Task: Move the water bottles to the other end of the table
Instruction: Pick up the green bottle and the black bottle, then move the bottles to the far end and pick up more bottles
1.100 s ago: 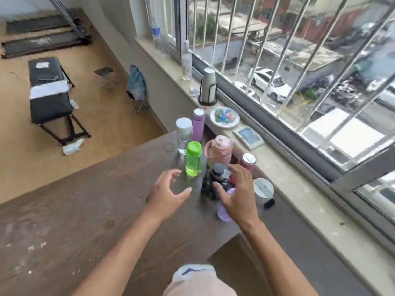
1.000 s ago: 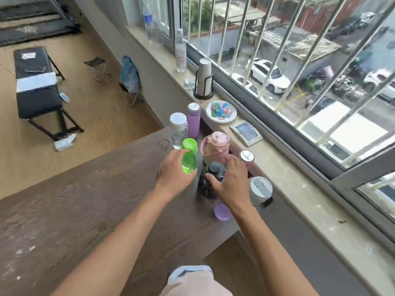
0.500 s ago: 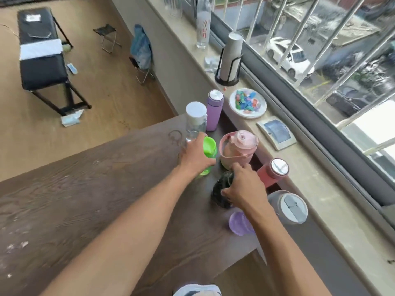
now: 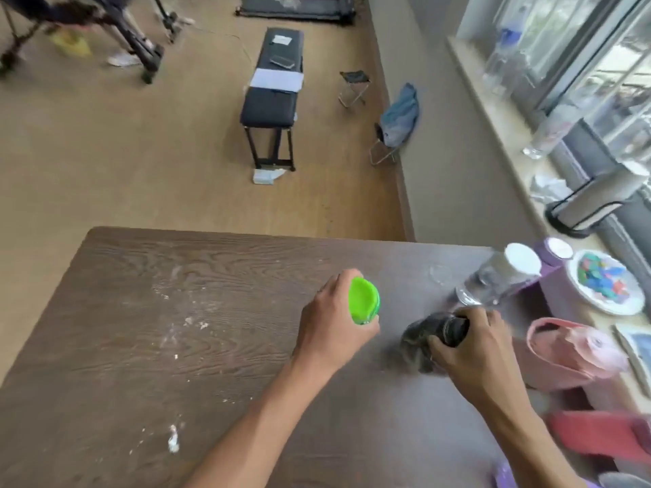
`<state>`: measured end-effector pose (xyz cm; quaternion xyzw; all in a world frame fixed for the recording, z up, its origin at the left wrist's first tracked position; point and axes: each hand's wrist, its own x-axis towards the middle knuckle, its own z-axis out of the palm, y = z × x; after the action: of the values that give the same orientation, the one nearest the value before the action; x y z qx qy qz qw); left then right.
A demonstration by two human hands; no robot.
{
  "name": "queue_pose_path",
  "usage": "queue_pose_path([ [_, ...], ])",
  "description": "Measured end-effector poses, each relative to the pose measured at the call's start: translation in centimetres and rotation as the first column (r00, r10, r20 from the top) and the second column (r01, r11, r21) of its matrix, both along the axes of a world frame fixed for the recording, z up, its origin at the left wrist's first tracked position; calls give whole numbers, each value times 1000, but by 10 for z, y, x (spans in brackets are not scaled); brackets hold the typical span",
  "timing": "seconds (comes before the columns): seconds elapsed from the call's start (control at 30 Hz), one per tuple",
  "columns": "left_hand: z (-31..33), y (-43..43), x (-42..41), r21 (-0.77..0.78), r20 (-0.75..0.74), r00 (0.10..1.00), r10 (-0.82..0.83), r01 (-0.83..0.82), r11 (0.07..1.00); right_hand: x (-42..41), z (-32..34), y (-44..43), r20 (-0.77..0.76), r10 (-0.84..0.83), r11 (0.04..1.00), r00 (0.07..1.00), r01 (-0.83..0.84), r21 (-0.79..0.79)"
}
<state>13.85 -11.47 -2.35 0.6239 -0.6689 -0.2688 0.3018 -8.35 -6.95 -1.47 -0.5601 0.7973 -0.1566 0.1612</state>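
Head view: left hand [image 4: 334,329] is wrapped round the green bottle [image 4: 364,306], fingers closed on its body, green cap facing up at the camera. Right hand [image 4: 472,341] is clamped on the dark bottle [image 4: 435,332] near its top. That bottle is motion-blurred, so I can't tell whether either bottle is off the table [image 4: 176,311] or just sliding on it.

Both held bottles sit right of the table's middle, near the window-side end. Rest of the cluster is on that end: clear bottle [image 4: 500,276] with white cap, purple bottle [image 4: 553,255] just behind it, pink jug [image 4: 570,350] just right of the right hand, a red one [image 4: 599,434] blurred at the lower right.

Key relation — the bare stretch of table runs left of both hands, so the carry looks like a straight leftward sweep. Left hand is nearer that end and should lead; right follows without crossing. Long axes of both bottles look roughly upright, the dark one maybe tilted — blur makes that uncertain. Keep them vertical for a clean set-down.
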Motion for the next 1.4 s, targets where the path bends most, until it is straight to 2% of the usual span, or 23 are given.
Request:
queue_pose_path([
  [0.13,-9,8,156,-54,23,942,336,-335,941,134,18,-74,91,322,945,942,-315,-85],
  [0.23,-22,16,255,-64,78,858,507,-503,862,238,12,-127,44,573,809,818,-557,-189],
  [0.3,-28,20,305,-34,134,786,604,-605,795,306,5,-160,31,676,726,736,-657,-204],
  [0.4,-41,22,361,-33,171,712,681,-687,726,410,-6,-201,52,782,620,622,-765,-176],
  [0.53,-62,21,405,-49,131,676,725,-726,686,526,-21,-228,-1,891,451,453,-887,-99],
  [0.67,-79,20,421,-44,109,657,746,-746,664,588,-34,-242,-46,926,374,375,-927,-33],
  [0.83,-83,17,426,-36,94,656,749,-750,661,607,-40,-254,-13,916,401,401,-916,-15],
  [1.1,-71,19,423,73,76,671,738,-742,667,572,-35,-244,87,905,421,416,-905,-56],
  [1.17,-59,23,412,31,67,657,751,-753,657,552,-26,-231,70,890,456,451,-886,-89],
  [1.27,-41,32,381,-163,-5,590,807,-797,581,489,-9,-197,167,828,560,535,-780,-280],
  [1.33,-40,27,347,-231,-139,666,733,-742,630,425,4,-169,225,757,647,613,-656,-390],
  [1.4,-43,10,297,-213,-262,772,580,-632,745,347,15,-145,211,671,721,711,-558,-411],
])
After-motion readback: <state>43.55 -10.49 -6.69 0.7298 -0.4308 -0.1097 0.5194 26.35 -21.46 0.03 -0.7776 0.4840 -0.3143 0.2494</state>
